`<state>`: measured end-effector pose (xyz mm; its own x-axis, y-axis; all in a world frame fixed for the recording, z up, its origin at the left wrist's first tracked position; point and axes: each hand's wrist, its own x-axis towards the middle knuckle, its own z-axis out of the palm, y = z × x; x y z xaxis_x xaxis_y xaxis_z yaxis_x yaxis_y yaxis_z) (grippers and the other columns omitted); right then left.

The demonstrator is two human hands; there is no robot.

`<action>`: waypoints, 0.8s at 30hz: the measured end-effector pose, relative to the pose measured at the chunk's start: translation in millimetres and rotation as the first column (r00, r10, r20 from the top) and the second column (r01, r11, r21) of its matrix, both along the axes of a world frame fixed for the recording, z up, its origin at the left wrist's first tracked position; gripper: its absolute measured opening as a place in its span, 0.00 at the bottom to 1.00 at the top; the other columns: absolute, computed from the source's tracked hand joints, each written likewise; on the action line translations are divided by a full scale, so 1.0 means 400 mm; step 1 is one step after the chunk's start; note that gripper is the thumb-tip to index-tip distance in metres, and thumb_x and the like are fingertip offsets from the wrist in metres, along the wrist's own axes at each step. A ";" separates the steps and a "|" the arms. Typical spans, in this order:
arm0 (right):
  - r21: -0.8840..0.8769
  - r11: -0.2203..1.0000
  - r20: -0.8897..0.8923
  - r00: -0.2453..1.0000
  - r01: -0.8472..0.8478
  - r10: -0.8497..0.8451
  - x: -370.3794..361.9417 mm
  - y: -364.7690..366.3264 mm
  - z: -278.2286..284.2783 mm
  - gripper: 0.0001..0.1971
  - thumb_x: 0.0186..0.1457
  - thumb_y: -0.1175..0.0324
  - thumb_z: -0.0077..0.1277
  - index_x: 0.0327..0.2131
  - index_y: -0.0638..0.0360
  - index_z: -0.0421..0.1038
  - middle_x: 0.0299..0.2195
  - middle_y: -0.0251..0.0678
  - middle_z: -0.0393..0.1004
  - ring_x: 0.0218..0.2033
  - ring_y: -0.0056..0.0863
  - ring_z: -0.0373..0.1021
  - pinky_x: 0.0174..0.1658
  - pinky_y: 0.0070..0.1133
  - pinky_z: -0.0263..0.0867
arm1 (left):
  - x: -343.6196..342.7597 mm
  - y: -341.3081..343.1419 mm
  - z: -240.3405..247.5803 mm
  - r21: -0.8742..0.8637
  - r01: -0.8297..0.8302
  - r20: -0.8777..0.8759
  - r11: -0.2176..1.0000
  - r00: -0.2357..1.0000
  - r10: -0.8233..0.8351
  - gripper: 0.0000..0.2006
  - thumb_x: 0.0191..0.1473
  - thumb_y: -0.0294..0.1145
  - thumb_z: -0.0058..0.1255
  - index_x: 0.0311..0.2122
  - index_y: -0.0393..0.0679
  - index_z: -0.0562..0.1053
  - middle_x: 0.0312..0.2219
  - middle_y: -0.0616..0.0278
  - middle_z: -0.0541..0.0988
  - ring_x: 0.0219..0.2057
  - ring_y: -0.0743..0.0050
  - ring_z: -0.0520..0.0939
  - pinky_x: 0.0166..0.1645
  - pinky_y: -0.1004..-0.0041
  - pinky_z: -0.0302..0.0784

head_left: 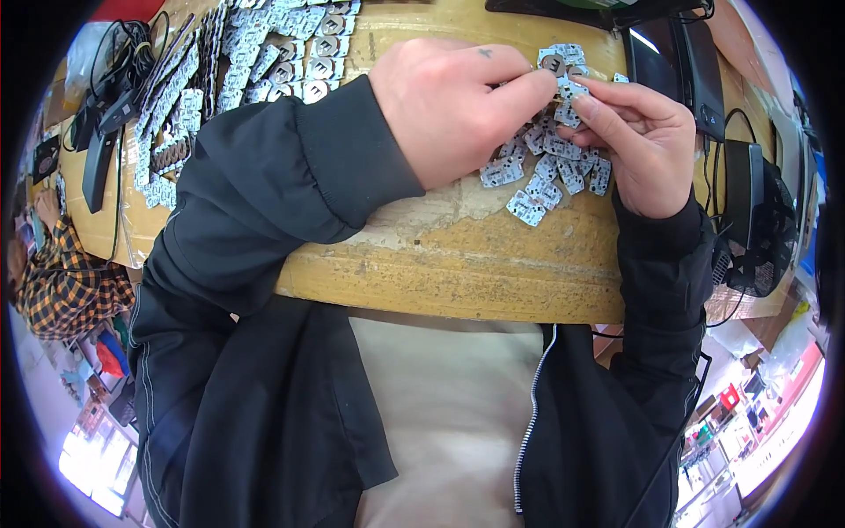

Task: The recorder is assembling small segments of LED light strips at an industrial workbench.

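Silvery small circuit boards [546, 172] lie in a loose heap on the worn yellow desk [458, 255], under both hands. Left hand [453, 110] and right hand [642, 145] meet above the heap, their fingers [537, 88] pinched together on one small board [568, 92]. More boards [282, 53] lie in rows at the far left.
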<state>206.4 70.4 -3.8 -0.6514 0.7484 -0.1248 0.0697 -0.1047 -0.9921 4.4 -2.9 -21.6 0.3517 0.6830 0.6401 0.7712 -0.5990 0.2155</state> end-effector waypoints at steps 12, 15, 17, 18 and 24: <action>-0.048 0.999 -0.011 1.000 -0.006 0.005 0.000 0.003 0.001 0.10 0.53 0.78 0.48 0.40 0.70 0.69 0.34 0.42 0.75 0.30 0.24 0.74 0.33 0.15 0.72 | -0.003 0.007 -0.008 -0.005 -0.022 0.047 1.000 0.999 0.022 0.11 0.37 0.27 0.51 0.32 0.44 0.71 0.20 0.67 0.72 0.20 0.68 0.77 0.21 0.72 0.73; -0.043 0.999 -0.006 1.000 0.002 -0.002 -0.003 0.000 -0.002 0.09 0.53 0.78 0.48 0.39 0.70 0.69 0.34 0.42 0.75 0.30 0.24 0.74 0.32 0.14 0.71 | -0.006 0.008 -0.008 0.017 -0.003 0.032 1.000 0.999 0.002 0.11 0.37 0.28 0.51 0.32 0.44 0.71 0.20 0.67 0.71 0.20 0.68 0.77 0.21 0.73 0.72; -0.029 1.000 -0.015 1.000 0.010 -0.011 -0.004 -0.002 -0.003 0.09 0.53 0.78 0.48 0.39 0.70 0.70 0.33 0.42 0.75 0.30 0.23 0.74 0.32 0.14 0.71 | -0.009 0.007 -0.004 0.042 0.024 -0.017 0.999 1.000 -0.024 0.10 0.37 0.28 0.51 0.31 0.45 0.71 0.20 0.68 0.71 0.19 0.69 0.76 0.21 0.73 0.72; -0.024 1.000 -0.010 1.000 0.011 -0.011 -0.004 -0.003 -0.003 0.09 0.53 0.78 0.48 0.39 0.70 0.70 0.33 0.42 0.75 0.30 0.23 0.74 0.32 0.14 0.71 | -0.007 0.007 -0.004 0.041 0.024 -0.015 0.999 1.000 -0.024 0.10 0.37 0.28 0.51 0.31 0.45 0.71 0.20 0.68 0.71 0.19 0.69 0.76 0.21 0.73 0.72; -0.100 0.995 -0.074 0.997 -0.015 0.007 0.006 0.013 0.001 0.12 0.55 0.78 0.46 0.43 0.71 0.67 0.36 0.42 0.74 0.32 0.23 0.73 0.36 0.14 0.71 | -0.014 -0.002 0.031 -0.162 0.072 0.109 0.984 0.992 -0.055 0.14 0.37 0.17 0.56 0.34 0.36 0.74 0.26 0.56 0.77 0.24 0.62 0.79 0.28 0.74 0.76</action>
<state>208.7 75.7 -3.4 -0.6698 0.7271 -0.1505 -0.0012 -0.2037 -0.9790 -1.4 -3.5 -9.3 0.3355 0.7609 0.5554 0.7007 -0.5956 0.3927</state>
